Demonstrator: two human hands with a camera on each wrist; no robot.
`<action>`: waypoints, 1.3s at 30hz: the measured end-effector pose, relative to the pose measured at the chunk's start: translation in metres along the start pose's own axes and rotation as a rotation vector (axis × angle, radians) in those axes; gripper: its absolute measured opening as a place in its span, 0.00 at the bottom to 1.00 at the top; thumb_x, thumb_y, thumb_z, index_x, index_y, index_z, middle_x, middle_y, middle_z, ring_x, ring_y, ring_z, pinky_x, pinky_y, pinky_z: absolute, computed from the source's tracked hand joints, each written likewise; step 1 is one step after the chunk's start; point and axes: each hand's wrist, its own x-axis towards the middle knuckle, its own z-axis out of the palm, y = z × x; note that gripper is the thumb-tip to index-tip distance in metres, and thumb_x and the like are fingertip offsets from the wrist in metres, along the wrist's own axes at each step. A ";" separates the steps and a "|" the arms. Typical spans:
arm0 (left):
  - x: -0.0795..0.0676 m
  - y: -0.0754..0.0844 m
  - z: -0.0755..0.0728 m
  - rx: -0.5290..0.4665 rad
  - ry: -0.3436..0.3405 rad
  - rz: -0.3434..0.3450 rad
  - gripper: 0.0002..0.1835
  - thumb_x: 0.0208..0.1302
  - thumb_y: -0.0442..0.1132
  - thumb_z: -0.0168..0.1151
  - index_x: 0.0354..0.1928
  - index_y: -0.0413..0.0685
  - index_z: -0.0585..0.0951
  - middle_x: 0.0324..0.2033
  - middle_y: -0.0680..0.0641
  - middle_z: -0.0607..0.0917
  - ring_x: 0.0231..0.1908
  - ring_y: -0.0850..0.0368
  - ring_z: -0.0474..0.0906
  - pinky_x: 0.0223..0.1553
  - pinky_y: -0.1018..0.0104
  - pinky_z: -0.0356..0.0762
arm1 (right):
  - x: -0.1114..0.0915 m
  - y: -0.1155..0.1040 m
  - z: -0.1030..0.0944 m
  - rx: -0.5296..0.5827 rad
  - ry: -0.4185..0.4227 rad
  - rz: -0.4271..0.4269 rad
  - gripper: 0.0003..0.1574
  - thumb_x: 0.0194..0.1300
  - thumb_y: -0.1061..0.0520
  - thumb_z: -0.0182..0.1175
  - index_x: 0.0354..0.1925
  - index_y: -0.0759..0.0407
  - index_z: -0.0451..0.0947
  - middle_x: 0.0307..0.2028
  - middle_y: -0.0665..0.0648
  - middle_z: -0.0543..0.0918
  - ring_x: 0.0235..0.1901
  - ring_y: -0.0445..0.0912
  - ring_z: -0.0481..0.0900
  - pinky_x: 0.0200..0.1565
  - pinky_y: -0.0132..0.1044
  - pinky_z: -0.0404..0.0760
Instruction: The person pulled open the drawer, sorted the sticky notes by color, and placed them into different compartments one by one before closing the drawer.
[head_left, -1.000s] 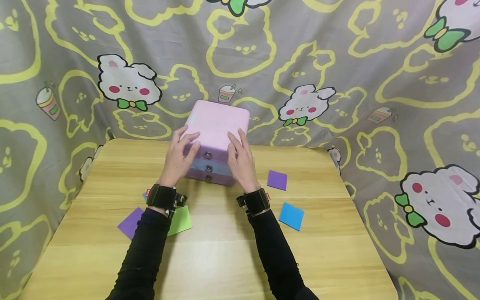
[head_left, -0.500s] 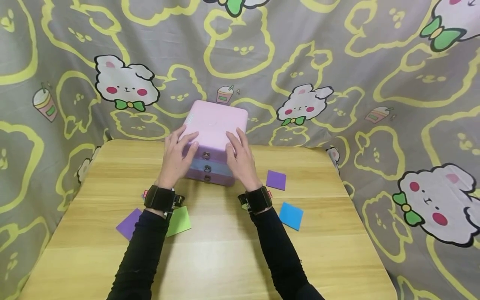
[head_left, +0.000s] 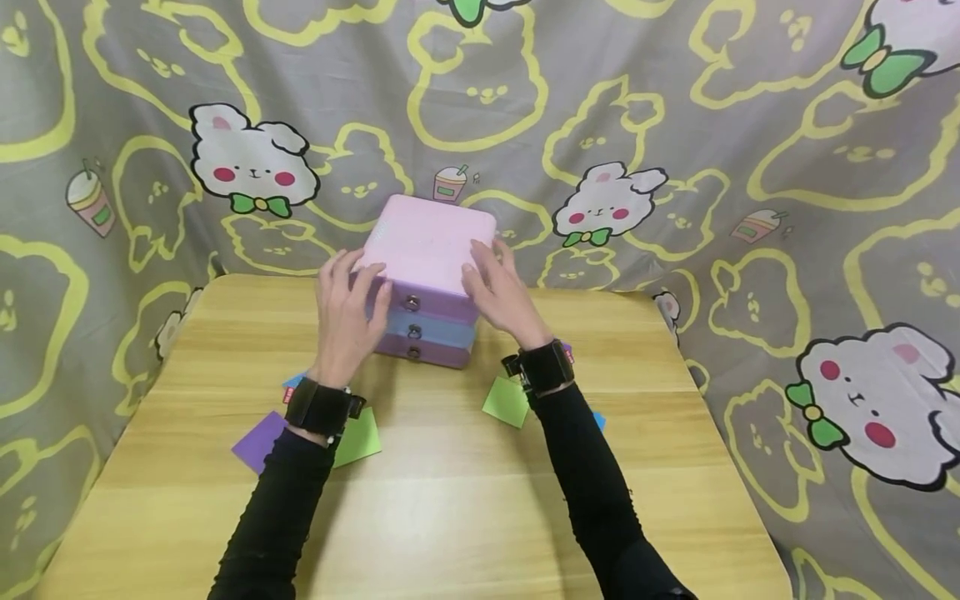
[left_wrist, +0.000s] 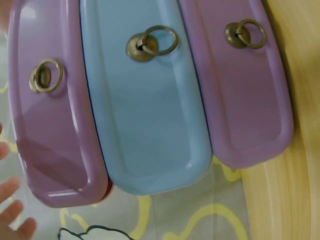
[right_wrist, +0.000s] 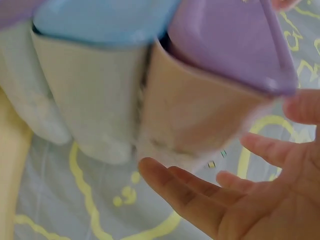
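A small chest of drawers [head_left: 431, 242] with a pink top stands at the back of the table. Its fronts are purple, blue and purple, and a brass ring pull [left_wrist: 151, 42] hangs on the blue drawer [left_wrist: 150, 100]. My left hand [head_left: 348, 321] rests with loosely bent fingers at the top's left front edge. Spread fingers of my right hand [head_left: 506, 292] lie at the right side of the top. In the right wrist view, the right hand [right_wrist: 260, 200] is beside the chest's pale side wall [right_wrist: 195, 110], gripping nothing; contact is hard to tell.
Flat coloured squares lie on the wooden table [head_left: 442, 517]: purple [head_left: 257, 442], green [head_left: 360, 437] and blue [head_left: 295, 382] around the left wrist, another green square [head_left: 506, 402] by the right wrist. The right arm partly covers a blue square [head_left: 600, 420]. A patterned curtain [head_left: 495, 83] hangs behind.
My right hand has shifted from the front edge of the top to its right side. A green square now shows beside that wrist. The left hand has moved slightly left.
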 end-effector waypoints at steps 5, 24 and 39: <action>-0.013 0.013 -0.001 0.030 0.050 0.094 0.11 0.66 0.38 0.61 0.44 0.36 0.82 0.47 0.33 0.83 0.51 0.35 0.76 0.56 0.42 0.73 | 0.020 -0.003 -0.015 -0.065 -0.050 0.005 0.39 0.77 0.35 0.41 0.79 0.46 0.56 0.82 0.65 0.42 0.77 0.65 0.58 0.74 0.67 0.60; -0.049 0.021 0.018 0.086 -0.135 0.062 0.16 0.66 0.37 0.63 0.53 0.36 0.83 0.48 0.35 0.85 0.48 0.39 0.80 0.52 0.47 0.80 | 0.079 -0.004 -0.006 -0.150 -0.202 0.129 0.45 0.79 0.40 0.35 0.82 0.57 0.35 0.80 0.72 0.28 0.80 0.64 0.47 0.78 0.59 0.55; -0.052 0.029 0.023 0.043 -0.204 -0.072 0.13 0.67 0.35 0.63 0.50 0.36 0.82 0.50 0.35 0.79 0.50 0.38 0.76 0.49 0.47 0.80 | 0.077 -0.010 0.002 0.022 -0.125 0.305 0.45 0.77 0.34 0.41 0.81 0.43 0.37 0.79 0.67 0.33 0.72 0.67 0.62 0.60 0.58 0.81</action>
